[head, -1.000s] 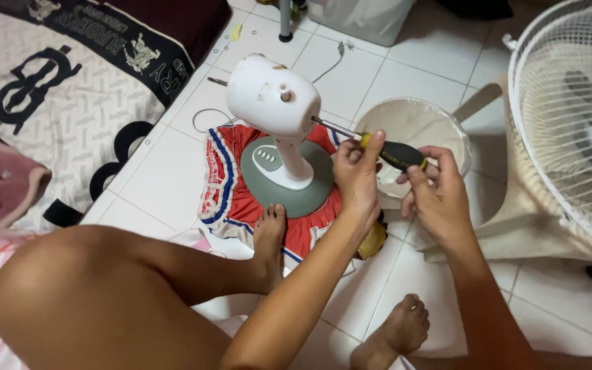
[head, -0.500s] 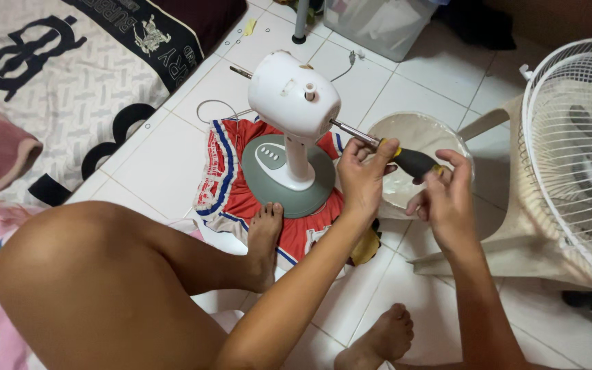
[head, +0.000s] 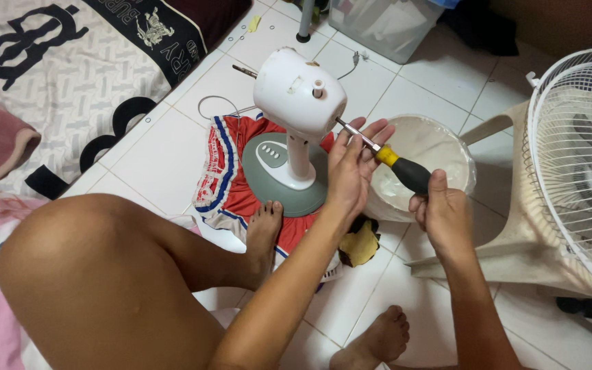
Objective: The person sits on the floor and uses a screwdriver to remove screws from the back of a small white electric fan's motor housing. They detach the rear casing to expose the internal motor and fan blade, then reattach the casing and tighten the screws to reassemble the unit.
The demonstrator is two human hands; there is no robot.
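Right now we have a screwdriver (head: 385, 157) set into the side of a white fan motor housing (head: 299, 92), which stands on its grey round base (head: 279, 175) over a red cloth (head: 224, 185) on the tiled floor (head: 159, 164), close to the edge of a patterned blanket (head: 70, 75). Our right hand (head: 443, 216) is closed around the black handle, thumb on top, while our left hand (head: 351, 171) is spread open, its fingers (head: 371, 133) lying flat against the metal shaft near the yellow collar to steady it rather than pinching it. We judge the tool stiff and light, with a rubbery handle that grips well; the bare shaft is smooth and would slip, so the handle is the place to hold. The housing looks like thin hard plastic, top-heavy on its narrow neck, so it may tip under sideways push. A pale basin (head: 423, 161) sits just behind our hands, and a fan guard (head: 577, 151) stands at the right.
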